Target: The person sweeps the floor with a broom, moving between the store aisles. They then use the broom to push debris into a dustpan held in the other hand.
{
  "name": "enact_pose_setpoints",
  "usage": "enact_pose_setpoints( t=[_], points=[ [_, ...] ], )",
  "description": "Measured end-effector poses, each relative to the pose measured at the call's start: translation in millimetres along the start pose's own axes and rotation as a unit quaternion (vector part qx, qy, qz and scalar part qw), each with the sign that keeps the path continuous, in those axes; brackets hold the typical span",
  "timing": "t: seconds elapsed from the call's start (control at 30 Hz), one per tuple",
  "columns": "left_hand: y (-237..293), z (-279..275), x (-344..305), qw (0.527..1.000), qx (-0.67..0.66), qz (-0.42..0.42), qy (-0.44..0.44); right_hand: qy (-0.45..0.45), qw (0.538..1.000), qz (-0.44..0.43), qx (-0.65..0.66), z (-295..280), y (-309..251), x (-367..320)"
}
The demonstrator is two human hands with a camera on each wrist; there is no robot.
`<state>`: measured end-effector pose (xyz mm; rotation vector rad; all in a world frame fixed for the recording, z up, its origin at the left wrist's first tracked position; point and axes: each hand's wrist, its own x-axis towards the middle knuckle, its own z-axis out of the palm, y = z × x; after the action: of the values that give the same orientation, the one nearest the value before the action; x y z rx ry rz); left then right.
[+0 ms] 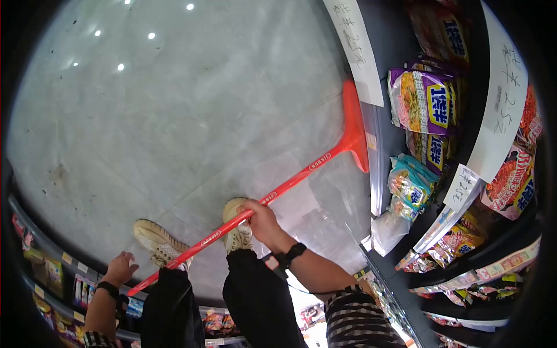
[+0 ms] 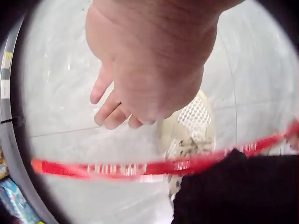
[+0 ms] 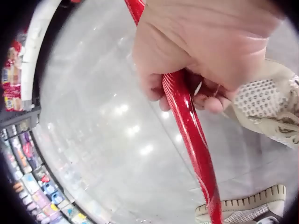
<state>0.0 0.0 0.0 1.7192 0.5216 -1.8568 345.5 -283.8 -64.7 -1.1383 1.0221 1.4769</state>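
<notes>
A long red pole (image 1: pixel 293 180) with white lettering slants across the floor, its wide flared red head (image 1: pixel 351 130) up against the shelf base on the right; whether bristles or a blade sit on that head is hidden. My right hand (image 1: pixel 261 220) grips the pole about midway, with fingers wrapped round it, as the right wrist view also shows at the red pole (image 3: pixel 187 126). My left hand (image 1: pixel 120 268) hangs apart from the pole near its lower end, fingers loosely bent and holding nothing; the left wrist view has the left hand (image 2: pixel 149 70) above the floor.
Shelves with bagged snacks (image 1: pixel 420 101) and handwritten price signs (image 1: pixel 357 52) line the right side. Another curved shelf (image 1: pixel 46 255) runs along the lower left. Two beige shoes (image 1: pixel 154 238) stand on the grey floor (image 1: pixel 174 116) under the pole.
</notes>
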Motion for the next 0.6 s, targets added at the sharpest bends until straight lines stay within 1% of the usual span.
enact_pose_setpoints(
  t=[0.03,0.07,0.1,0.17,0.2,0.23,0.3,0.33,0.37,0.4,0.43,0.47,0.5,0.53,0.57,0.6],
  points=[
    [10.4,-3.3,-9.8,0.989,-0.145,-0.021,0.020,-0.030,0.999,0.000,0.014,7.8,-0.8,-2.4],
    [14.5,-3.9,-17.3,0.957,-0.285,-0.038,0.038,-0.056,0.998,0.001,0.032,11.1,1.4,-8.2],
    [9.8,11.5,6.3,0.932,-0.361,0.026,0.010,-0.021,0.999,-0.017,0.036,12.3,3.5,-24.2],
    [-1.9,29.6,-19.2,0.908,-0.418,0.032,-0.026,0.006,0.995,-0.101,0.019,30.0,13.6,-25.9],
    [-4.0,25.0,-39.9,0.902,-0.430,0.026,-0.021,0.018,0.993,-0.045,0.110,34.9,10.2,-29.1],
    [-5.0,25.3,-62.3,0.896,-0.443,0.023,-0.027,0.017,0.993,-0.047,0.108,29.7,8.9,-31.0],
    [-14.8,61.8,-95.4,0.859,-0.509,-0.015,-0.043,0.041,0.993,-0.048,0.103,14.9,16.1,-39.0],
    [10.8,23.8,-122.6,0.918,-0.391,-0.064,-0.029,0.043,0.991,-0.125,-0.029,10.5,15.8,-40.9],
    [6.8,27.0,-123.8,0.917,-0.392,-0.070,-0.027,0.037,0.991,-0.122,-0.028,5.8,12.3,-39.9],
    [-1.1,32.5,-124.0,0.956,-0.289,-0.052,-0.001,0.016,0.995,-0.095,0.040,7.1,3.2,-40.7],
    [-9.1,37.8,-124.1,0.983,-0.181,-0.033,0.022,-0.004,0.992,-0.065,0.109,12.5,-5.4,-43.4],
    [-13.7,41.9,-113.4,0.985,-0.127,-0.006,0.115,0.005,0.992,-0.054,0.118,20.3,-15.2,-45.0],
    [-16.7,37.6,-95.0,0.984,-0.115,-0.023,0.137,0.003,0.991,-0.058,0.118,18.5,-22.6,-38.7],
    [-15.9,28.6,-74.9,0.981,-0.104,-0.039,0.157,-0.001,0.987,-0.107,0.124,13.9,-27.3,-32.0],
    [-9.6,17.8,-52.9,0.982,-0.096,-0.031,0.162,-0.004,0.979,-0.153,0.131,8.9,-31.9,-25.4],
    [-1.5,2.7,-28.7,0.981,-0.089,-0.024,0.168,0.039,0.974,-0.182,0.131,1.2,-46.8,-17.0]
  ],
)
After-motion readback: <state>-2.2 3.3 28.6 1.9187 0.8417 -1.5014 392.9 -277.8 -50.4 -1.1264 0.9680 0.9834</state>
